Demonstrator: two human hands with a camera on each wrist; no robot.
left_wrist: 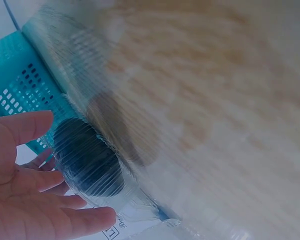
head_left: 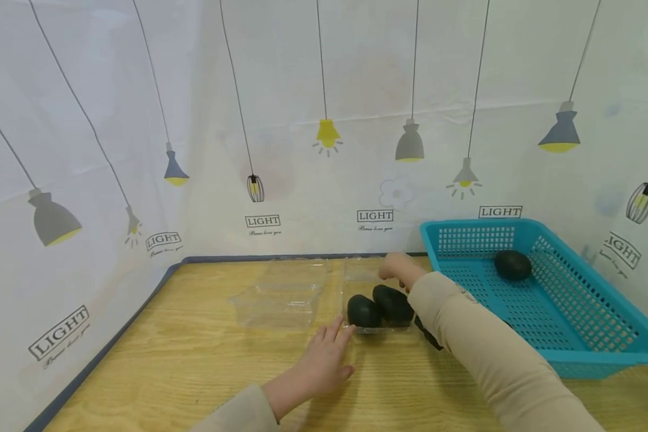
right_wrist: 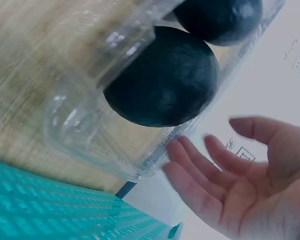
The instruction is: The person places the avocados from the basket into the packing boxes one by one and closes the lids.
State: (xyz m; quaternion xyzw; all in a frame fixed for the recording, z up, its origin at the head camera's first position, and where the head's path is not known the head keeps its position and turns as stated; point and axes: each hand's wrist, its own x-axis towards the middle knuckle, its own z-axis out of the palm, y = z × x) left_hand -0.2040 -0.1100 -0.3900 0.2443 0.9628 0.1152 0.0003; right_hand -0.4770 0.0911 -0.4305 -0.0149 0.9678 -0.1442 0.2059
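Note:
Two dark green avocados, one on the left (head_left: 363, 312) and one on the right (head_left: 391, 305), lie side by side in a clear plastic box (head_left: 375, 330) on the table. My left hand (head_left: 324, 363) is at the box's near edge, fingers extended and spread, fingertips right at the rim. My right hand (head_left: 402, 269) reaches over the far right side of the box, partly hidden by its sleeve in the head view. In the right wrist view, its loosely bent fingers (right_wrist: 195, 167) are close to the box's edge beside an avocado (right_wrist: 165, 80), with nothing between them.
Left of the box stands another clear plastic container (head_left: 278, 300). A turquoise basket (head_left: 588, 357) on the right holds one more avocado (head_left: 513, 265). Behind the table hangs a white cloth (head_left: 302, 78) printed with lamps. A black object (head_left: 428, 335) shows beside the right sleeve.

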